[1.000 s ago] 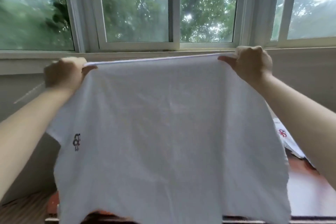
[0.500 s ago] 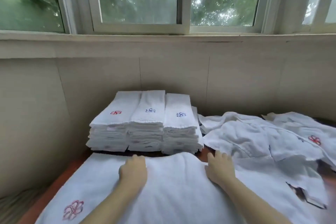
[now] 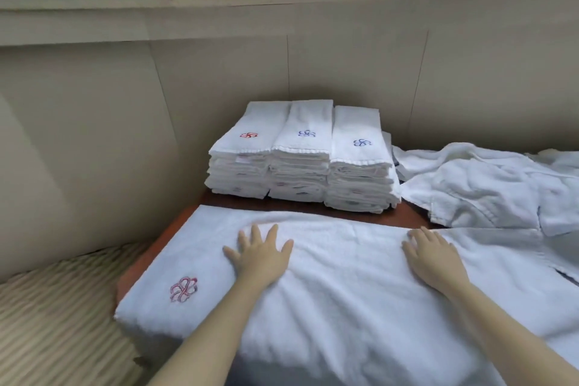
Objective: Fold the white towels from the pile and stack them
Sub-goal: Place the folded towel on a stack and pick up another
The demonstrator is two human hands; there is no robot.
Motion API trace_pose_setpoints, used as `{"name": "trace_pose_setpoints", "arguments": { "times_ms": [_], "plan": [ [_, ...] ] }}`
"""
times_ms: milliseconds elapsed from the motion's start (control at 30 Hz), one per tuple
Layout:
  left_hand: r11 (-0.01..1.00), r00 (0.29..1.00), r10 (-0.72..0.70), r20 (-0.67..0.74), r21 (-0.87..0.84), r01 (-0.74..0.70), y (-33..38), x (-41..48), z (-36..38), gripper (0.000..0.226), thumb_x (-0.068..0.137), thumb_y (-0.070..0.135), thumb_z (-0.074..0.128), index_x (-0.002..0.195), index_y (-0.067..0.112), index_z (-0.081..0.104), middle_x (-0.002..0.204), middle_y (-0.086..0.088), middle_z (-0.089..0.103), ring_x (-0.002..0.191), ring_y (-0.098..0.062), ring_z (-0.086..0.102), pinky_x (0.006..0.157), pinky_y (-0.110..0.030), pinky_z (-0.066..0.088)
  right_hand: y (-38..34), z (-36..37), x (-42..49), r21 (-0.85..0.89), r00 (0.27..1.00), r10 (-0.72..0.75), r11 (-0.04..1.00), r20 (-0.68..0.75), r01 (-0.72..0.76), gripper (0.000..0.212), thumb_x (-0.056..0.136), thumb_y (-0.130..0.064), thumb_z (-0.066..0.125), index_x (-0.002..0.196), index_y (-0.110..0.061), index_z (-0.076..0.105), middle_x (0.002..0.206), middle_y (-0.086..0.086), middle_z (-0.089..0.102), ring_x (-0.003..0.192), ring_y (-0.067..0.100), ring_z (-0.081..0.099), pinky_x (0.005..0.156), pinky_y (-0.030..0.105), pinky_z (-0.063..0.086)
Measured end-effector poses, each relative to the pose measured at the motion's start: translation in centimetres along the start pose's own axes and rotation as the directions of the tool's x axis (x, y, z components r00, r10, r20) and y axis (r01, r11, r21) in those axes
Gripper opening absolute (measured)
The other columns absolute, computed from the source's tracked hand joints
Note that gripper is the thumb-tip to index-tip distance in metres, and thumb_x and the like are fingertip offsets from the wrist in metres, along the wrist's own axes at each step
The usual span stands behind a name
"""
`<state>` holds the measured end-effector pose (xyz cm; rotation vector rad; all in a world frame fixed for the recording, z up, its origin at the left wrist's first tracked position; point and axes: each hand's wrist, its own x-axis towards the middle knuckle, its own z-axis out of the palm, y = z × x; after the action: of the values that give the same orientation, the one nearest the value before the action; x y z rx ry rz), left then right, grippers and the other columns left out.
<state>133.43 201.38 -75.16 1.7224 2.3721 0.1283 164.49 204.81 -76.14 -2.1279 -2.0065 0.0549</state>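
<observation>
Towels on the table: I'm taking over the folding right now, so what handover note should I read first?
Left hand: open, flat on the spread towel, fingers splayed.
Right hand: open, flat on the same towel, further right.
Done: three stacks of folded towels stand side by side near the wall.
Left: the spread towel is being smoothed and its folding is not finished. The loose pile on the right is unfolded.
</observation>
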Motion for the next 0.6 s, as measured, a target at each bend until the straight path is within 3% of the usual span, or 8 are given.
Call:
{"name": "trace_pose_setpoints", "arguments": {
  "times_ms": [200, 400, 600],
  "plan": [
    [0.999, 0.999, -0.026, -0.025, 0.023, 0.027, 0.0, 1.1, 0.8, 0.064, 0.089, 0.069, 0.007, 0.148, 0.046, 0.004, 0.161, 0.002, -0.006, 0.146, -0.031, -0.008, 0.104, -0.069, -0.003, 0.0, 0.7, 0.9, 0.062, 0.996, 0.038, 0.997, 0.077, -0.043, 0.045, 0.099, -0.042, 0.027, 0.141, -0.026, 0.035, 0.155, -0.001, 0.024, 0.144, 0.02, 0.017, 0.113, 0.046, 0.015],
    [0.998, 0.998, -0.046, -0.051, 0.036, 0.048, 0.6, 3.3, 1.5, 0.064, 0.088, 0.07, 0.005, 0.148, 0.047, 0.004, 0.161, 0.001, -0.005, 0.146, -0.032, -0.007, 0.103, -0.071, -0.004, -0.4, 1.1, 3.0, 0.052, 0.998, 0.045, 0.998, -0.054, -0.043, 0.039, 0.096, -0.035, 0.035, 0.13, -0.021, 0.048, 0.132, 0.002, 0.049, 0.128, 0.023, 0.04, 0.107, 0.044, 0.027],
    [0.998, 0.997, -0.025, -0.068, 0.057, 0.029, 1.4, 6.2, 1.4, 0.068, 0.085, 0.074, 0.006, 0.148, 0.048, 0.0, 0.161, 0.002, -0.005, 0.146, -0.031, -0.005, 0.105, -0.069, -0.001, -0.5, 1.6, 4.3, 0.059, 0.996, 0.045, 0.997, -0.071, -0.041, 0.039, 0.095, -0.035, 0.034, 0.127, -0.02, 0.05, 0.127, 0.002, 0.052, 0.123, 0.026, 0.044, 0.109, 0.044, 0.023]
  ]
}}
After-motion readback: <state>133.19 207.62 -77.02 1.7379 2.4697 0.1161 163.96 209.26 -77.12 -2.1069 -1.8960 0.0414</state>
